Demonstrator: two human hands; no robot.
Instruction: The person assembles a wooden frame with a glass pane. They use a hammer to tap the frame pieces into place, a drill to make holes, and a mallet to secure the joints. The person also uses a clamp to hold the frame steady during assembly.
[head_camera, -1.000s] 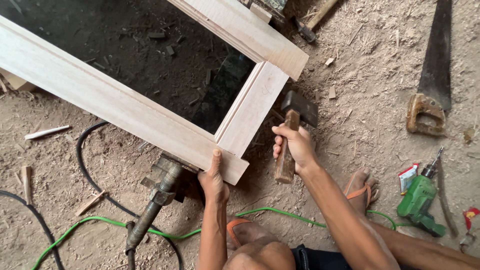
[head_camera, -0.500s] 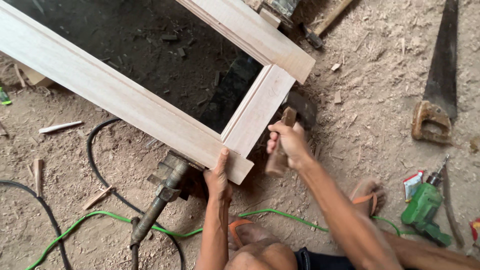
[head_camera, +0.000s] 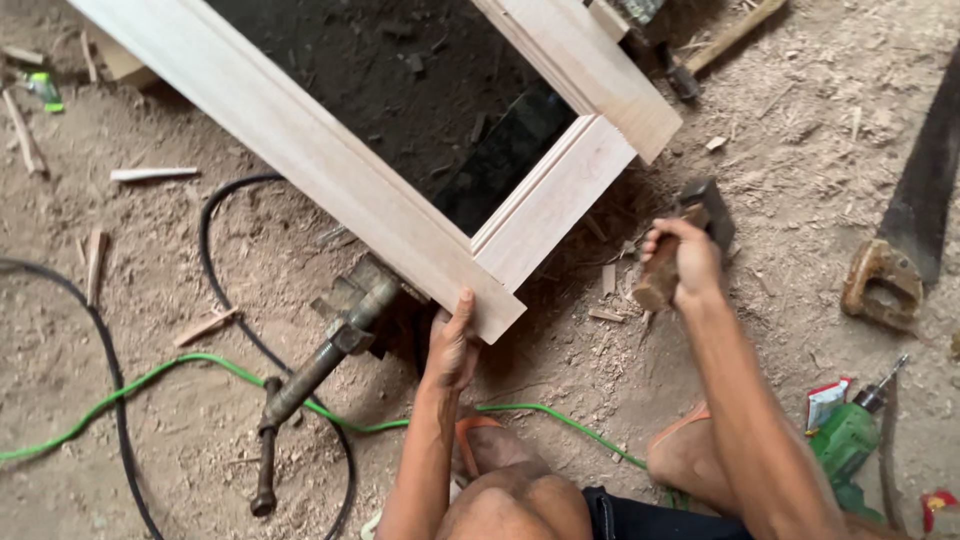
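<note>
Sawdust covers the floor (head_camera: 150, 440) on which a pale wooden frame (head_camera: 340, 170) is laid, its near corner joint lying just in front of the person's knees. The left hand (head_camera: 452, 345) is pressed against that corner: the thumb is laid up along the end of the frame, while the fingers are tucked under the edge, so the grip is closed on the wood rather than spread flat.

The right hand (head_camera: 682, 262) is wrapped fully around the wooden handle of a hammer (head_camera: 690, 235), all fingers curled shut on it. The dark metal head is seen just beyond the knuckles, held a little to the right of the frame's short rail and apart from it.

Just left of the left hand, a rusty metal clamp (head_camera: 330, 350) with a long bar is seated under the frame. A green cable (head_camera: 200, 365) and a black cable (head_camera: 215, 270) are trailed across the floor. A handsaw (head_camera: 900, 250) is laid at the right edge, and a green drill (head_camera: 845, 440) is seen below it, near the right forearm.
</note>
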